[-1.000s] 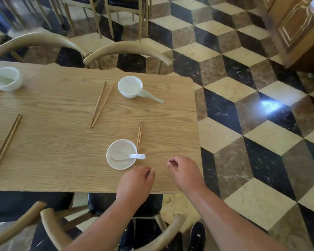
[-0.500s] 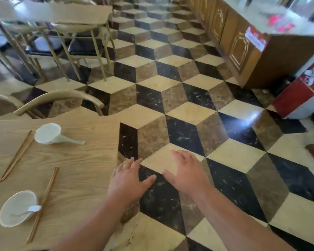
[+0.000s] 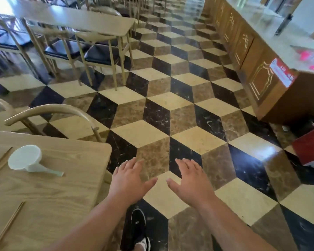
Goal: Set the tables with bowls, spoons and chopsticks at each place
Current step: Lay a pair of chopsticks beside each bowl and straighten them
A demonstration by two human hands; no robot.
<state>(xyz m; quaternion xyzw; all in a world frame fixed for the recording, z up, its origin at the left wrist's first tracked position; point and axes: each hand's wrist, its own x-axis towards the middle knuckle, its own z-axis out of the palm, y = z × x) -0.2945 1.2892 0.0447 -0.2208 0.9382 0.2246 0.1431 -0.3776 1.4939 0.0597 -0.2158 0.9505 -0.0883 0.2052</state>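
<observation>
A wooden table (image 3: 67, 187) fills the lower left. On it stands a white bowl (image 3: 24, 157) with a white spoon (image 3: 47, 171) leaning out of it to the right. One pair of wooden chopsticks (image 3: 0, 162) lies left of the bowl, another pair (image 3: 8, 223) near the table's front edge. My left hand (image 3: 129, 180) and my right hand (image 3: 188, 183) hover side by side over the tiled floor, right of the table, fingers spread and holding nothing.
A curved wooden chair back (image 3: 51, 111) stands behind the table corner. Another wooden table (image 3: 76, 20) with dark-seated chairs (image 3: 98, 55) is at the far left. A wooden counter (image 3: 261, 69) runs along the right, a red-and-white box (image 3: 310, 147) beside it. Patterned floor lies between.
The view has swung right and up, away from the set table toward the aisle. Both hands left the table edge, opened, and now hover over the floor.
</observation>
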